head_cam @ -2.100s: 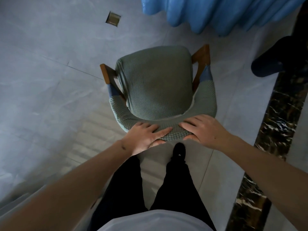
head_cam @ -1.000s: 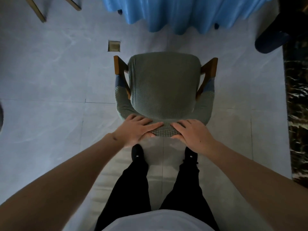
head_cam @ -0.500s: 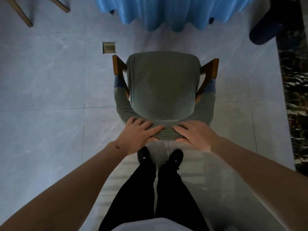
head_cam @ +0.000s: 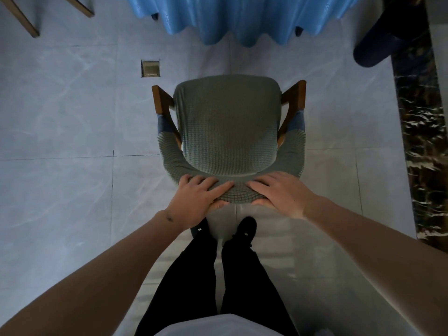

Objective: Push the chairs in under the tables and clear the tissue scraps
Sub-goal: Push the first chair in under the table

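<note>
- The chair, covered in grey-green fabric with wooden arms, is seen from above at the centre of the tiled floor, its seat facing the far side.
- The top of the chair's backrest is gripped by the left hand: fingers are laid over the top edge, and the thumb is curled beneath it.
- The same backrest is held by the right hand, just beside the left, fingers over the top and thumb under the near edge.
- A blue tablecloth hangs at the far edge of the view; the chair is placed near it but apart from it, with bare floor between.
- A small square floor plate is set in the tiles to the far left of the chair.
- Two wooden legs are seen at the far left corner.
- A dark marble strip runs along the right.
- Black trousers and black shoes are seen just behind the chair.
</note>
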